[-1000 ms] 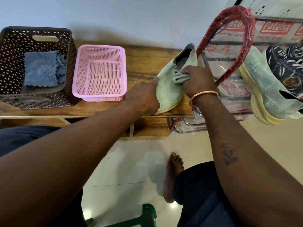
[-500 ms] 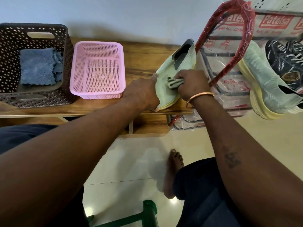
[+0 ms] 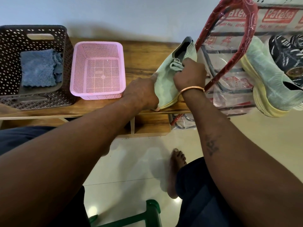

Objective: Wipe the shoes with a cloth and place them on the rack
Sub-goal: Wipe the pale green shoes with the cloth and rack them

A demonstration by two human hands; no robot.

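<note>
The pale green knit shoe with a yellow sole (image 3: pixel 165 89) sits tilted at the right end of the brown wooden counter (image 3: pixel 144 53), toe towards the person and its dark opening pointing up and away. The left hand (image 3: pixel 141 94) grips the toe end, thumb laid up along the knit side and a fingertip showing under the sole. The right hand (image 3: pixel 188 74) is curled round a small bunched green cloth (image 3: pixel 176 66) and presses it against the upper, just below the opening. A thin gold-coloured bangle (image 3: pixel 191 89) circles that wrist.

Just to the right of the shoe stands the plastic-wrapped metal rack with a red tube frame (image 3: pixel 229 46), its wrapping printed with red labels. On it lie a matching pale green shoe (image 3: pixel 265 76), sole outward, and beside that a dark shoe with white streaks (image 3: pixel 288 56).

To the left on the counter is a pink perforated plastic basket (image 3: pixel 98 71), and next to it a dark brown lattice plastic basket (image 3: pixel 32 66) holding a folded blue fluffy cloth (image 3: pixel 39 68).

Below, the person's bare foot (image 3: pixel 177 169) rests on the glossy cream tiled floor (image 3: pixel 131 161), and part of a green plastic stool (image 3: pixel 150 213) shows at the bottom edge.
</note>
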